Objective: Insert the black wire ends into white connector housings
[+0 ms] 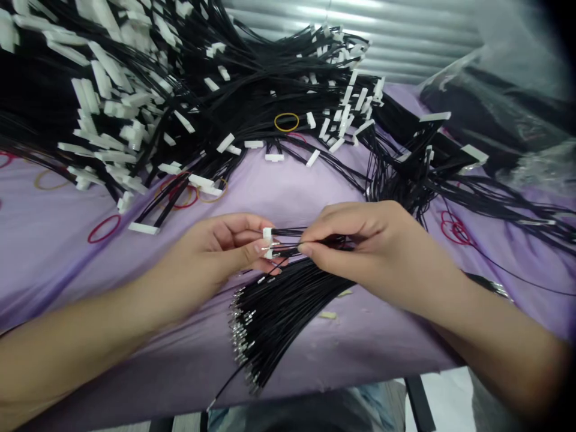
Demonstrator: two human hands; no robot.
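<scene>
My left hand (220, 252) pinches a small white connector housing (267, 242) between thumb and fingers. My right hand (360, 243) pinches a thin black wire (292, 249) whose end meets the connector; other black wires run from the housing under that hand. Below both hands lies a bundle of loose black wires (274, 312) with metal terminals at their ends, fanned toward the table's near edge.
A purple cloth (54, 252) covers the table. A large heap of black wires with white connectors (148, 102) fills the back. Red and yellow rubber bands (104, 228) lie scattered. A clear plastic bag (508, 102) sits at the right. A ribbed metal wall is behind.
</scene>
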